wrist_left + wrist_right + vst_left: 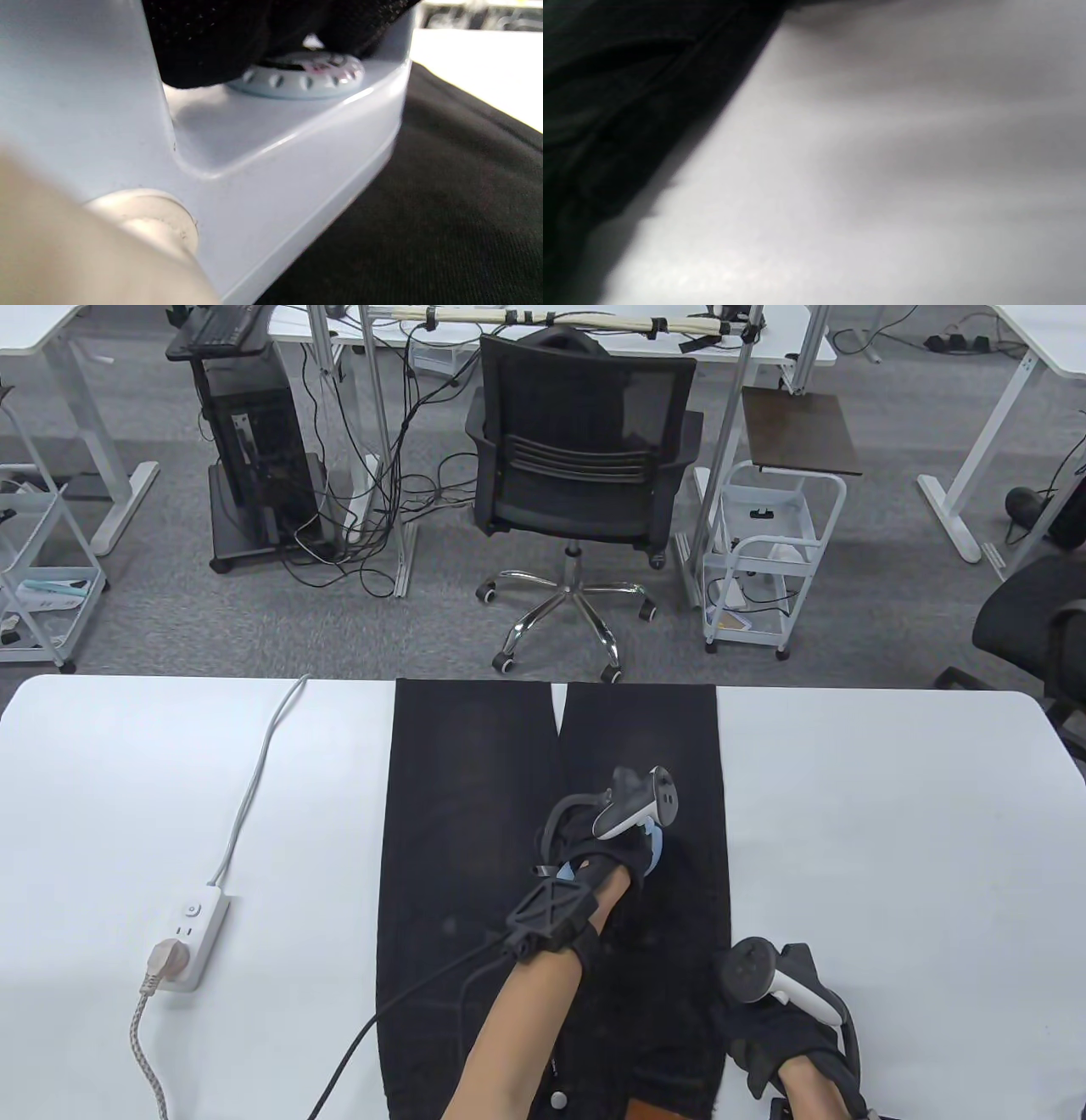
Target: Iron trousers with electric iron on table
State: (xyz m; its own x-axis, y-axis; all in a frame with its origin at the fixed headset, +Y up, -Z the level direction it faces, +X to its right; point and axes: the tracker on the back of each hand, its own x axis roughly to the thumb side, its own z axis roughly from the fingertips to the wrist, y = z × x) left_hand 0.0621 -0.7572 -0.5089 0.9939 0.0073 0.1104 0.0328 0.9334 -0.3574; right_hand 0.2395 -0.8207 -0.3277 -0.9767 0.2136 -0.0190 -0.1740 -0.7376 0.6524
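Black trousers (467, 814) lie flat on the white table (891, 857), legs pointing away from me. My left hand (607, 848) grips the handle of a pale blue electric iron (654, 848), which sits flat on the right trouser leg; the hand hides most of it. In the left wrist view the iron's body (275, 169) and its dial (305, 74) sit on the cloth (445, 212) under my gloved fingers (212, 38). My right hand (764, 1035) rests on the trousers' right edge near the waist. The right wrist view shows only cloth (606, 106) and table (882, 169).
A white power strip (191, 933) lies on the table's left part with a plug in it; a braided cord (144, 1052) runs to the near edge and a white cord (254, 789) to the far edge. A black office chair (581, 475) stands beyond the table.
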